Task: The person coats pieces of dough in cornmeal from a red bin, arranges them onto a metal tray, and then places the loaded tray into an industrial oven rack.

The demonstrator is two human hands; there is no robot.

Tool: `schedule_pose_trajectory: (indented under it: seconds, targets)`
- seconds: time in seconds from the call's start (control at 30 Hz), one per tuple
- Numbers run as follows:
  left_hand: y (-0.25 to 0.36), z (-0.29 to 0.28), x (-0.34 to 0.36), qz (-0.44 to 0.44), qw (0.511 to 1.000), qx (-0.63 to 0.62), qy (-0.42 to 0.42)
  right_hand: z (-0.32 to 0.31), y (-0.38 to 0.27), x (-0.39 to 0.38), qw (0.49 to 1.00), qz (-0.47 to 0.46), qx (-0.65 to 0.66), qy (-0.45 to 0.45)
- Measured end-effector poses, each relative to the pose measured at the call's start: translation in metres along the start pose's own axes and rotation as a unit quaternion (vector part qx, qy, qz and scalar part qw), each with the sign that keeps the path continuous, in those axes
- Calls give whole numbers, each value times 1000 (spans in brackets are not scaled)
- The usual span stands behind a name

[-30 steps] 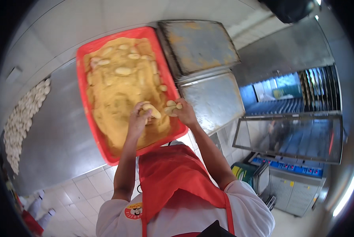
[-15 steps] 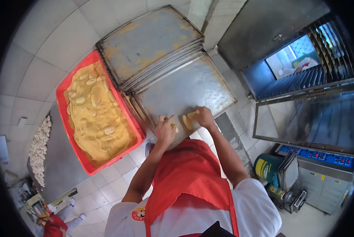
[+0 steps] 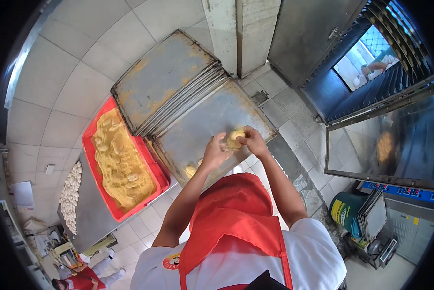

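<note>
Here, the right hand (image 3: 254, 141) has its thumb and fingers pinched together on the crumb-coated dough (image 3: 235, 137), which sits just left of those fingertips, over the near part of a metal tray (image 3: 193, 116); blur hides how many pieces it is, and I cannot tell whether it touches the metal. The left hand (image 3: 217, 152) is just beside it, its fingers loosely curved and somewhat parted; I cannot tell whether they touch the dough. Left of the left fingers and nearer the body, more coated pieces (image 3: 190, 170) lie on the tray, close to the wrist. Beyond both sets of fingers, toward the upper left, is a stack of trays (image 3: 164, 79). Farther left of the fingers stands a red tub (image 3: 163, 183) of yellow crumbs (image 3: 122, 166), and well past it pale dough pieces (image 3: 70, 195) are heaped on a metal table (image 3: 92, 205).
</note>
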State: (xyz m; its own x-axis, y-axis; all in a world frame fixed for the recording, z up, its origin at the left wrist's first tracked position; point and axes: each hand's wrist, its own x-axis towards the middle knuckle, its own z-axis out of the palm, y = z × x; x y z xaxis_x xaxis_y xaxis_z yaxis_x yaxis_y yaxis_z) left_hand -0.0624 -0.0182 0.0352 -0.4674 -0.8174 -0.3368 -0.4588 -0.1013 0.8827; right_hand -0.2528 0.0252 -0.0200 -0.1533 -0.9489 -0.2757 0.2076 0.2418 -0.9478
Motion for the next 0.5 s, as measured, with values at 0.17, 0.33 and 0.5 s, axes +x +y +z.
schedule_pose_trajectory:
  seconds: [0.17,0.33,0.5]
  targets:
    - [-86,-34,-33,40,899,437,-11,-36,6,9,908,-60,-395,130]
    - [-66,-21,-38,36,889,455,42,-45,10,4,903,-101,-402,113]
    - [-53,3,-11,118,929,351,21,-43,9,8,861,-204,-455,105]
